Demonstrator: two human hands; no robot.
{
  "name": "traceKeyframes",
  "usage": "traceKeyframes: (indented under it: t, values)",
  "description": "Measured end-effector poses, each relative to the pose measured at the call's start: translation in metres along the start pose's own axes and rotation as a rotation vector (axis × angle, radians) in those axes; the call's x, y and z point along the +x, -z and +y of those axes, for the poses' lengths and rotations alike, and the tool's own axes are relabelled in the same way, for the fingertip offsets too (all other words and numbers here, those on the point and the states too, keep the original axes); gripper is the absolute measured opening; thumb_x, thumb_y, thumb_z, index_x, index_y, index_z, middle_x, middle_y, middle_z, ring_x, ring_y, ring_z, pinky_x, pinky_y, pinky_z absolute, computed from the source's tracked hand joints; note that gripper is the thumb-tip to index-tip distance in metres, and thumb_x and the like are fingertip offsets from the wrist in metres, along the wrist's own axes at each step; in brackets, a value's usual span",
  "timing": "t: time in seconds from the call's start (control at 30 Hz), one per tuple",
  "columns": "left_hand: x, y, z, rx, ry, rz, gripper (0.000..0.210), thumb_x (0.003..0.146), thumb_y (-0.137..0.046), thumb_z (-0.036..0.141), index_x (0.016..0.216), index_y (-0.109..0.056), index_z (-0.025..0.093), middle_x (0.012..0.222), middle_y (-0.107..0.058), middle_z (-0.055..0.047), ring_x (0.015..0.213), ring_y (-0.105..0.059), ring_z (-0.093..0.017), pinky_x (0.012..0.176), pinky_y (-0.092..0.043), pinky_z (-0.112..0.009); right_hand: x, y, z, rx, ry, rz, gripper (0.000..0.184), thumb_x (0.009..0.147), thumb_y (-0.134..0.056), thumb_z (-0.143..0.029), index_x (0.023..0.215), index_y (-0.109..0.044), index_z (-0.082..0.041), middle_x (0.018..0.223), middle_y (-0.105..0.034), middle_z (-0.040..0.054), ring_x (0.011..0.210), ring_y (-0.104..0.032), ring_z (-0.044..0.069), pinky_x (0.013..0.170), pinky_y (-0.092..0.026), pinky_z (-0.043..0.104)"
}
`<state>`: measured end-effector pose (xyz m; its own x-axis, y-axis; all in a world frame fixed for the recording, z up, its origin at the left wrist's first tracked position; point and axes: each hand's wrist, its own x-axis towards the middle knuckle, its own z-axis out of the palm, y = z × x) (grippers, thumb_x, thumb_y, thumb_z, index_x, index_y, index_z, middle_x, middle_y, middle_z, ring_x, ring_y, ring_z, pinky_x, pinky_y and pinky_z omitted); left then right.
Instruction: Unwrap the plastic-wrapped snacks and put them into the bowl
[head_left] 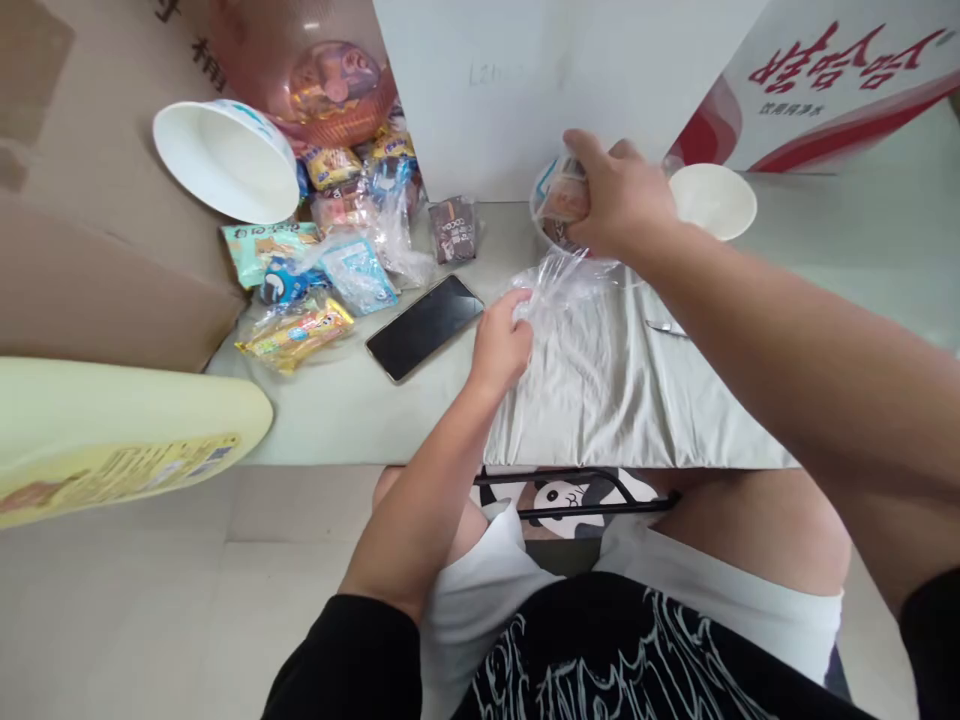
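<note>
White box point(540, 90) blks behind tub point(555, 205); tbl point(352, 428) free nearside of phone point(424, 328).

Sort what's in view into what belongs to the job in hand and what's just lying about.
Part of the job:
round container, gripped by the right hand;
clear plastic, pinched by the left hand.

Apparently just lying about:
black phone;
brown cocoa packet;
yellow packet;
tilted white bowl;
pale yellow bottle.

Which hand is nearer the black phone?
Left. The left hand is beside the right end of the phone; the right hand is farther off, up and right in the picture.
</note>
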<state>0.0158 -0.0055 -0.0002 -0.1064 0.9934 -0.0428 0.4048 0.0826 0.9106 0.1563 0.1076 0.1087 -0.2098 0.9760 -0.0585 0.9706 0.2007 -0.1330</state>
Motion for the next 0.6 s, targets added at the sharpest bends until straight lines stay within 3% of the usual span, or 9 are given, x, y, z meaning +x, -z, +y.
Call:
traceKeyframes:
  t: [0.1, 0.17, 0.23, 0.43, 0.5, 0.6]
  values:
    - [-0.003, 0.008, 0.002, 0.124, -0.06, -0.001, 0.051, 0.081, -0.046, -0.001, 0.122, -0.07, 0.018, 0.127, -0.074, -0.008, 0.119, -0.069, -0.023, 0.111, -0.051, -0.038, -0.001, 0.005, -0.003, -0.048, 0.026, -0.039, 0.094, 0.075, -0.072, -0.02, 0.158, -0.032, -0.033, 0.141, -0.056, 0.0174, 0.114, -0.064, 0.041, 0.089, -0.053, 0.054]
    - [-0.008, 0.01, 0.006, 0.201, -0.143, -0.072, 0.049, 0.082, -0.046, -0.002, 0.119, -0.071, 0.017, 0.129, -0.073, -0.009, 0.123, -0.066, -0.024, 0.112, -0.049, -0.038, -0.007, 0.014, -0.003, 0.005, 0.011, -0.029, 0.093, 0.075, -0.072, -0.02, 0.159, -0.033, -0.034, 0.138, -0.06, 0.0156, 0.119, -0.062, 0.041, 0.092, -0.053, 0.054]
    - [-0.016, 0.008, 0.01, 0.237, -0.212, -0.256, 0.045, 0.081, -0.049, -0.001, 0.115, -0.072, 0.019, 0.125, -0.074, -0.009, 0.118, -0.068, -0.024, 0.108, -0.05, -0.037, -0.012, 0.025, -0.001, 0.109, -0.027, -0.017, 0.095, 0.075, -0.073, -0.02, 0.16, -0.033, -0.035, 0.136, -0.063, 0.0127, 0.119, -0.062, 0.038, 0.093, -0.054, 0.052]
    - [-0.046, -0.015, 0.028, 0.284, -0.278, -1.043, 0.036, 0.078, -0.054, -0.001, 0.1, -0.075, 0.019, 0.097, -0.076, -0.006, 0.087, -0.069, -0.02, 0.081, -0.051, -0.03, -0.021, 0.047, 0.013, 0.246, -0.175, 0.042, 0.098, 0.07, -0.078, -0.016, 0.158, -0.039, -0.032, 0.13, -0.064, 0.0098, 0.11, -0.065, 0.031, 0.089, -0.054, 0.046]
    - [-0.051, -0.023, 0.033, 0.271, -0.267, -1.192, 0.035, 0.075, -0.056, -0.004, 0.095, -0.075, 0.017, 0.094, -0.076, -0.005, 0.084, -0.068, -0.018, 0.076, -0.048, -0.028, -0.022, 0.043, 0.01, 0.248, -0.124, 0.043, 0.097, 0.07, -0.076, -0.016, 0.158, -0.037, -0.033, 0.13, -0.063, 0.0094, 0.109, -0.065, 0.032, 0.086, -0.055, 0.044]
    - [-0.051, -0.029, 0.037, 0.282, -0.241, -1.246, 0.036, 0.073, -0.055, -0.005, 0.095, -0.074, 0.017, 0.099, -0.076, -0.006, 0.086, -0.067, -0.017, 0.075, -0.046, -0.027, -0.018, 0.028, -0.001, 0.214, 0.007, 0.002, 0.095, 0.073, -0.071, -0.019, 0.158, -0.033, -0.034, 0.13, -0.064, 0.0094, 0.105, -0.066, 0.031, 0.082, -0.055, 0.042]
